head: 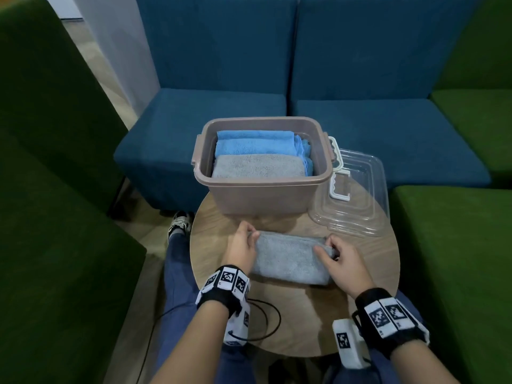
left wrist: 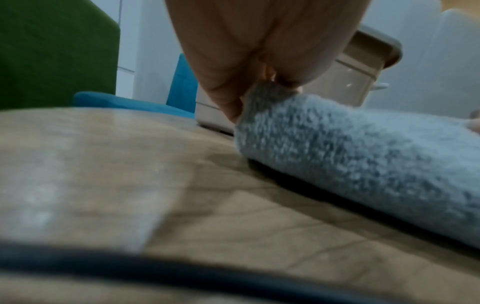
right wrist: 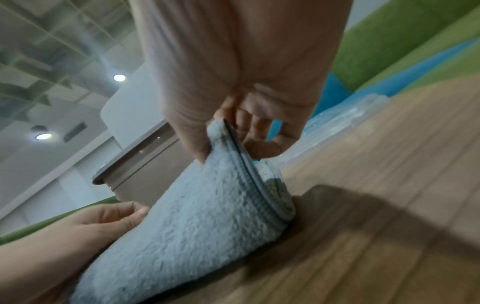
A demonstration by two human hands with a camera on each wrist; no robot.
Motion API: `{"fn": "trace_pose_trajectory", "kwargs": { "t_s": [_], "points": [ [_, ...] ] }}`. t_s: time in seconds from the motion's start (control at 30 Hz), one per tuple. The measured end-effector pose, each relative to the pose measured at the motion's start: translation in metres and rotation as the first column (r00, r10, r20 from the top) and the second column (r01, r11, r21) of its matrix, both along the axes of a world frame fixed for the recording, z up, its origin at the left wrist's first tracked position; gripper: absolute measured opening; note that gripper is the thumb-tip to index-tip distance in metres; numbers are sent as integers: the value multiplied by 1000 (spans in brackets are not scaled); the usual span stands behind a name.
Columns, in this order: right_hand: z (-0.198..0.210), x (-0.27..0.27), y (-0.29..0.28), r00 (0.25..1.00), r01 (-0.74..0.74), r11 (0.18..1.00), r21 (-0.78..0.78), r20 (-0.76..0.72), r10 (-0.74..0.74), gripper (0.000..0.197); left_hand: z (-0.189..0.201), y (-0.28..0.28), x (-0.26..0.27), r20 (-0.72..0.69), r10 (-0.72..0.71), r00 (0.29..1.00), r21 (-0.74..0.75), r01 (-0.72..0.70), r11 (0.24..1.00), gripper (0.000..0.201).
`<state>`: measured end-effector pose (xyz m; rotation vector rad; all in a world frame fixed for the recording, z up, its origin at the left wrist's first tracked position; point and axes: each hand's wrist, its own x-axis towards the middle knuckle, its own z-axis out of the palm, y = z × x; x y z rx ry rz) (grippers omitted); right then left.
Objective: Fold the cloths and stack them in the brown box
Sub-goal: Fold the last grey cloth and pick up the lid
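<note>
Nearest, both hands working the folded grey cloth lying on the round wooden worktop.

Left hand pinching the cloth's far left corner, grip pressed together on the fabric between thumb and fingers, the corner lifting slightly off the wood.

Right hand pinching the far right corner, thumb on top and fingers curling underneath, raising the layered edges there; rest of the cloth resting flat on the worktop.

Wrist bands with black-and-white markers sitting on both forearms, a dark cable looping beside the left one.

Just beyond the cloth, standing on the worktop's far edge, the brown box, open on top, holding a folded grey cloth in the box toward the near side and folded blue cloths behind it.

Lying to the right of the box, touching it, a clear lid with a white handle.

Farther back, blue seats facing the worktop, green seats flanking on either side.
</note>
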<state>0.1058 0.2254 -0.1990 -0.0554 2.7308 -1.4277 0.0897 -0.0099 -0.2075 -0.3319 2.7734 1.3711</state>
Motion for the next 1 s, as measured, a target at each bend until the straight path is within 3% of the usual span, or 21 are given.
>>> {"fn": "trace_pose_trajectory", "kwargs": {
  "t_s": [0.13, 0.33, 0.57, 0.63, 0.7, 0.77, 0.83, 0.9, 1.0],
  "points": [
    [-11, -12, -9, 995, 67, 984, 166, 62, -78, 23, -4, 7, -10, 155, 96, 983, -72, -86, 994, 18],
    [-7, -25, -23, 979, 95, 894, 437, 123, -165, 23, -9, 3, -20, 203, 91, 975, -201, -50, 978, 34],
    [1, -33, -34, 975, 93, 809, 581, 112, -192, 30, -12, 2, -21, 202, 94, 975, -284, -33, 958, 36],
    [7, -32, -42, 996, 78, 727, 682, -15, -92, 36, -12, 3, -22, 200, 92, 975, -301, -28, 953, 35],
    [16, -27, -59, 990, -23, 750, 661, -89, 108, 44, -12, 3, -23, 202, 83, 976, -306, -18, 952, 34],
    [18, -17, -77, 940, -270, 768, 581, -13, 340, 50, -12, 2, -24, 203, 78, 976, -311, -11, 950, 34],
    [8, -8, -87, 857, -493, 666, 559, 180, 483, 58, -13, 0, -25, 191, 74, 979, -299, -13, 954, 34],
    [-4, -6, -80, 828, -548, 604, 579, 270, 491, 59, -13, -1, -25, 169, 79, 983, -257, -34, 966, 33],
    [-8, -9, -53, 872, -485, 627, 610, 280, 402, 59, -11, 4, -25, 155, 140, 978, -213, -105, 971, 32]
  ]
}}
